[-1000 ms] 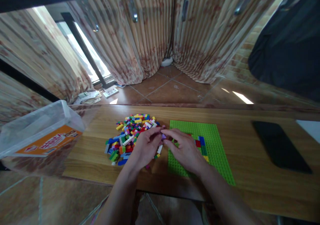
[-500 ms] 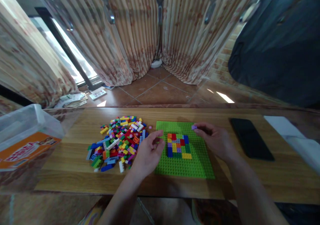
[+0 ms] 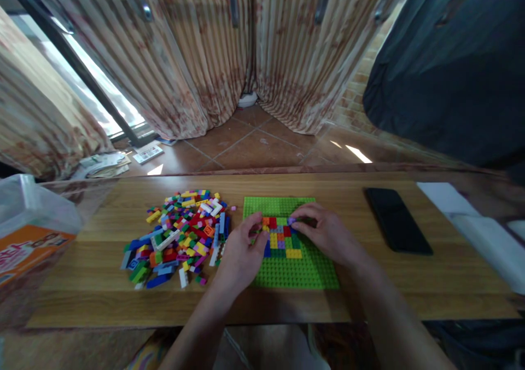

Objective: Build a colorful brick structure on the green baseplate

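Observation:
On a green studded baseplate [image 3: 295, 276] sits a patch of coloured bricks [image 3: 281, 237] in red, orange, yellow, blue, green and purple. My right hand [image 3: 326, 230] pinches a small purple brick [image 3: 291, 220] between thumb and fingertips, at the upper right corner of the patch. Whether that brick touches the ones below cannot be made out. My left hand [image 3: 245, 255] is over the plate's left edge, thumb and fingers apart beside the patch, with nothing visible in them. Left of it lies a heap of loose bricks [image 3: 176, 237] in many colours.
A black phone [image 3: 397, 219] lies on the wooden table [image 3: 94, 282] at the right, with white paper [image 3: 445, 199] beyond it. At the left edge stands a clear plastic box [image 3: 49, 208] with an orange label. One pink brick [image 3: 233, 208] lies apart from the heap.
My right hand has moved left with the purple brick, from the plate's far right edge to the patch's corner. My left hand has come closer to the patch. The whole view has shifted slightly.

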`<state>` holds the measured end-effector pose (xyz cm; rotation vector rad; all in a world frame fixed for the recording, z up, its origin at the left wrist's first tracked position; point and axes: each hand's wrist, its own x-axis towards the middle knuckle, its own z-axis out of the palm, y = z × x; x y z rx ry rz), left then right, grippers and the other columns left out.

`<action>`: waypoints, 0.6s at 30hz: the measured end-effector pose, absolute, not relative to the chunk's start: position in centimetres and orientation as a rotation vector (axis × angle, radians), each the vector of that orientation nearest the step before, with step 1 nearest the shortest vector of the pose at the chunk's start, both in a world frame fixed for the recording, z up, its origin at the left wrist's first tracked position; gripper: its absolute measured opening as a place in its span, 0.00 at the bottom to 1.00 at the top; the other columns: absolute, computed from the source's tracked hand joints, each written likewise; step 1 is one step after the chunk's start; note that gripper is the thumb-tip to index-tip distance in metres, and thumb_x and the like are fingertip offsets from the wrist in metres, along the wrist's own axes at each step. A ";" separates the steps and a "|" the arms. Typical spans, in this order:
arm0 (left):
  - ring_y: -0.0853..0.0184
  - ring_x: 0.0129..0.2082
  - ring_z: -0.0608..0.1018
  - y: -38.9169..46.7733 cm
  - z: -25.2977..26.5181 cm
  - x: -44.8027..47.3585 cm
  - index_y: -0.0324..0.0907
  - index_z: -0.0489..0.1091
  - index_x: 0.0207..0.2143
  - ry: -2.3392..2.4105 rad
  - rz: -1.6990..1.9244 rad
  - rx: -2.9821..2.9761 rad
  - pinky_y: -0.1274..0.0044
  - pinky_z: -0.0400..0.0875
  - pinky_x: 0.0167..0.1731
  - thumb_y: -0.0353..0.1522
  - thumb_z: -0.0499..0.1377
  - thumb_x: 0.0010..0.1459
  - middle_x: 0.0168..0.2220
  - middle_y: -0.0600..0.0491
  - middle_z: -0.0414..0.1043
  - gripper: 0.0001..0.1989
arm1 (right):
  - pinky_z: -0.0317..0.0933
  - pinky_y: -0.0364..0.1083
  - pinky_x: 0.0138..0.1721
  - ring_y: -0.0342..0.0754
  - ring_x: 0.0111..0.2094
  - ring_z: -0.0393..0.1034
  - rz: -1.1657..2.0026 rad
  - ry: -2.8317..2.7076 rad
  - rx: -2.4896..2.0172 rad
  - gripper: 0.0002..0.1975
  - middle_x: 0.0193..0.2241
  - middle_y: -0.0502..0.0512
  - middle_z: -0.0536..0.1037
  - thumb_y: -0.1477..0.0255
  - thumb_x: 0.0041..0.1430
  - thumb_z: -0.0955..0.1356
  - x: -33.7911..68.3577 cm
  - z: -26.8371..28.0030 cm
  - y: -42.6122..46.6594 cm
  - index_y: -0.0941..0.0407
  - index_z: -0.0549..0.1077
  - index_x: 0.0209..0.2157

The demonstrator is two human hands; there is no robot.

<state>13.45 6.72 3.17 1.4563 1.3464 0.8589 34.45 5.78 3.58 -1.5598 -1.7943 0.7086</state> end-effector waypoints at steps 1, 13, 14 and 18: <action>0.61 0.42 0.79 6.7 3.2 13.4 0.41 0.73 0.50 1.350 0.850 1.459 0.70 0.75 0.43 0.29 0.61 0.53 0.43 0.47 0.78 0.20 | 0.64 0.49 0.45 0.49 0.40 0.72 0.705 -1.800 -1.565 0.07 0.38 0.54 0.78 0.68 0.58 0.69 34.4 3.5 5.8 0.53 0.79 0.36; 0.61 0.42 0.79 6.5 3.9 13.6 0.41 0.72 0.50 1.369 0.833 1.507 0.71 0.74 0.43 0.28 0.61 0.54 0.43 0.47 0.78 0.19 | 0.63 0.49 0.44 0.49 0.39 0.73 0.735 -1.799 -1.657 0.07 0.36 0.54 0.79 0.68 0.58 0.68 33.7 3.4 6.2 0.54 0.79 0.35; 0.61 0.42 0.79 6.4 3.9 13.7 0.40 0.72 0.50 1.372 0.828 1.519 0.71 0.74 0.43 0.27 0.60 0.54 0.43 0.47 0.78 0.19 | 0.63 0.49 0.44 0.49 0.38 0.73 0.727 -1.802 -1.661 0.07 0.36 0.54 0.79 0.69 0.58 0.68 33.7 3.4 6.2 0.54 0.79 0.35; 0.61 0.42 0.79 6.3 4.1 14.1 0.38 0.71 0.51 1.404 0.808 1.556 0.70 0.74 0.44 0.26 0.59 0.55 0.44 0.45 0.78 0.19 | 0.64 0.49 0.42 0.49 0.37 0.73 0.664 -1.824 -1.710 0.07 0.35 0.54 0.79 0.71 0.57 0.68 33.5 3.2 6.3 0.54 0.79 0.34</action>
